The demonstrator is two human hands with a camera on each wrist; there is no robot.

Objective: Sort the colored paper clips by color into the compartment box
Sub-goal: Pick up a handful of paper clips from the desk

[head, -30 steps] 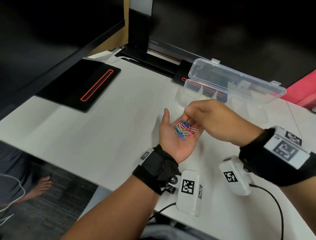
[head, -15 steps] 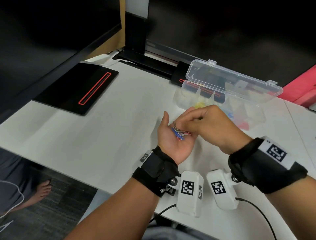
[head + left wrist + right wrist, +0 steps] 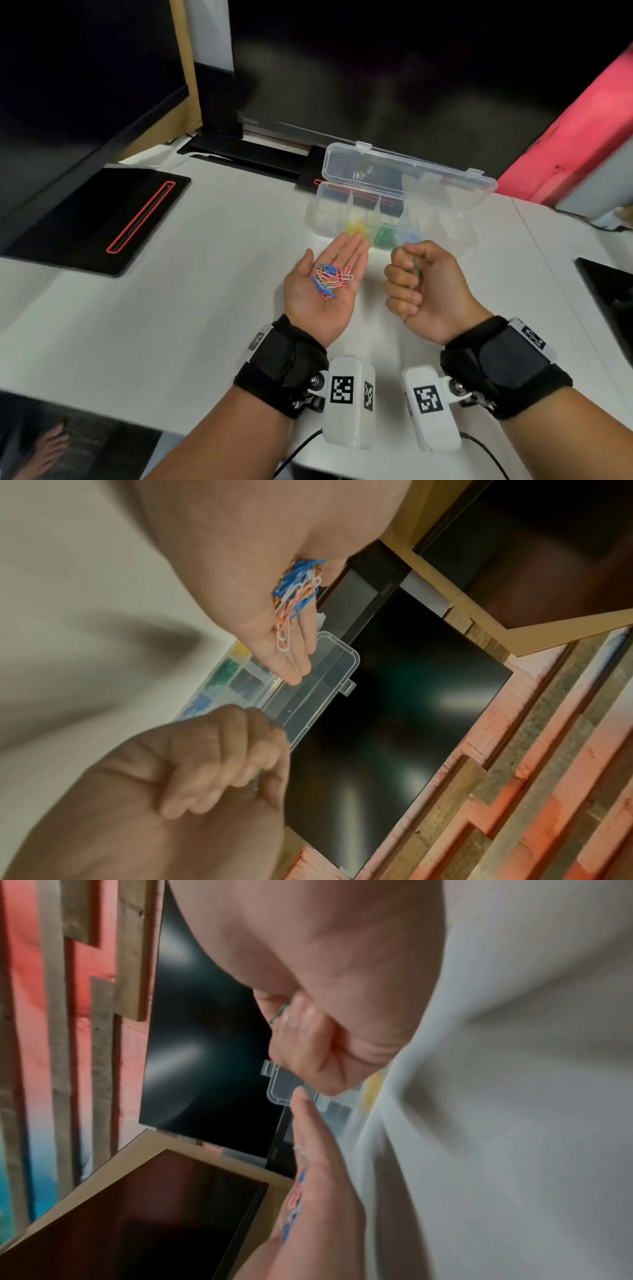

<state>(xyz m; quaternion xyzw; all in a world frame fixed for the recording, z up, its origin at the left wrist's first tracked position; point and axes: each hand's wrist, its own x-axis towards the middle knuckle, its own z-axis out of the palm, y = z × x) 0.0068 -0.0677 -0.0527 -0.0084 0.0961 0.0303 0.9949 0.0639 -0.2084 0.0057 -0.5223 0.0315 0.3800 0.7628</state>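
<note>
My left hand point(image 3: 325, 284) lies palm up and flat over the table, carrying a small heap of blue, pink, white and yellow paper clips point(image 3: 330, 279), also seen as paper clips point(image 3: 296, 593) from the wrist. To its right my right hand point(image 3: 419, 281) is curled into a fist and pinches a green paper clip point(image 3: 417, 266), whose green loop point(image 3: 280, 1012) sticks out by the thumb. Just beyond both hands stands the clear compartment box point(image 3: 459, 236) with its lid point(image 3: 407, 178) open; yellow, green and blue clips lie in separate compartments.
A black pad with a red outlined slot point(image 3: 102, 216) lies at the left of the white table point(image 3: 191, 308). A dark monitor and its stand point(image 3: 246, 150) rise behind the box. A red cushion-like shape point(image 3: 575, 137) is at the back right.
My right hand has lifted off the left palm and moved right with a green clip pinched in it. The heap on the left palm is uncovered again.
</note>
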